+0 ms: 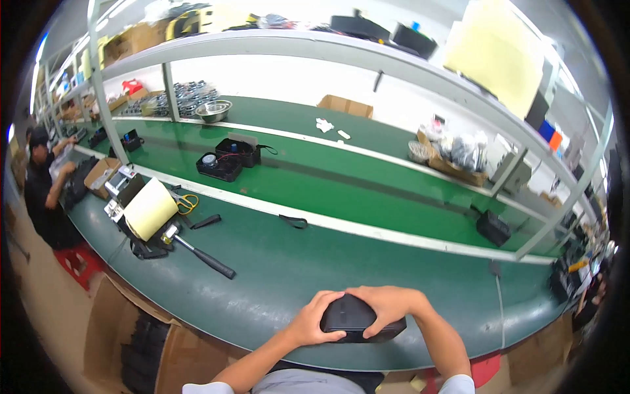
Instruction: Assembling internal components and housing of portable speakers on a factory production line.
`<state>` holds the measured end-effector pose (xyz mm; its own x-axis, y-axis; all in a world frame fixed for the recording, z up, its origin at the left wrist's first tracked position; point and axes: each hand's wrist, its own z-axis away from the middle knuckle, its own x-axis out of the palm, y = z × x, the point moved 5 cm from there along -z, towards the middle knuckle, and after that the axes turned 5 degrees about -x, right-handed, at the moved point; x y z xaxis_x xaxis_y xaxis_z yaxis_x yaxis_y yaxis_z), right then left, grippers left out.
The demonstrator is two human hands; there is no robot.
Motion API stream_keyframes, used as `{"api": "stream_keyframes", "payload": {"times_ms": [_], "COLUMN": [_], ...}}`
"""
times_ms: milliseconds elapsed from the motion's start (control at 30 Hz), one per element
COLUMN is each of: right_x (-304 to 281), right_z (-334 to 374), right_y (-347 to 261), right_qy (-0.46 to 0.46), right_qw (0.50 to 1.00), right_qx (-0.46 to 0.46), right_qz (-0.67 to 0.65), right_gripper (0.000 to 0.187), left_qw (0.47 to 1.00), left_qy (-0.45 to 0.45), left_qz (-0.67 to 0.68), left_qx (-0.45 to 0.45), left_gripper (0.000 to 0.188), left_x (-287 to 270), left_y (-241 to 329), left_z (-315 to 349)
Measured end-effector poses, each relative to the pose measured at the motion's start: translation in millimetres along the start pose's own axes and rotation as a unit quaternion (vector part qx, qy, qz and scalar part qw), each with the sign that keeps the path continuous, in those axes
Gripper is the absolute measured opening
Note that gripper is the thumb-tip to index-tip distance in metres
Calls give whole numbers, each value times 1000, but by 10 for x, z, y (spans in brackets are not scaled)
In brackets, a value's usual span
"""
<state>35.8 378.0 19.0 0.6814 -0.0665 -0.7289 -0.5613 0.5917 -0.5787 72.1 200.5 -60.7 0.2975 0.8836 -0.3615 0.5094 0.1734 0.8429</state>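
A black box-shaped plastic casing is at the near edge of the green bench, between my two hands. My left hand grips its left side, with the thumb along the near edge. My right hand wraps over its top right, thumb bent down on the near face. The casing's underside is hidden, so I cannot tell whether it rests on the bench. Further left lies a hammer with a black handle. Past my hands, a short black strap lies by the white rail.
Yellow-handled scissors and a cream roll are at left. On the green belt sit an opened black casing with wires and another black casing. A cardboard box stands below left. A co-worker works at far left.
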Motion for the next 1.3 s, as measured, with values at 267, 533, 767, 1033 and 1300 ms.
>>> {"api": "stream_keyframes", "payload": {"times_ms": [267, 533, 767, 1033, 1300], "right_x": [-1080, -1751, -1341, -1443, 2145], "right_z": [-173, -936, -1009, -389, 1326], "right_y": [235, 1833, 1954, 1801, -125], "right_qy": [79, 382, 541, 438, -114], "right_qw": [989, 842, 738, 886, 698], "right_qx": [19, 213, 102, 114, -506], "right_qz": [124, 316, 390, 100, -494], "right_gripper": [107, 108, 75, 60, 57], "left_qw": [967, 893, 899, 899, 854], "left_qy": [202, 264, 220, 245, -428], "left_qz": [-153, -350, -366, -352, 297], "left_qx": [-27, -101, -102, -91, -11], "left_gripper": [61, 47, 42, 35, 16], "left_x": [-195, -338, -278, -312, 1225], "left_y": [-123, -359, -301, -334, 847], "left_z": [94, 95, -5, 82, 1060]}}
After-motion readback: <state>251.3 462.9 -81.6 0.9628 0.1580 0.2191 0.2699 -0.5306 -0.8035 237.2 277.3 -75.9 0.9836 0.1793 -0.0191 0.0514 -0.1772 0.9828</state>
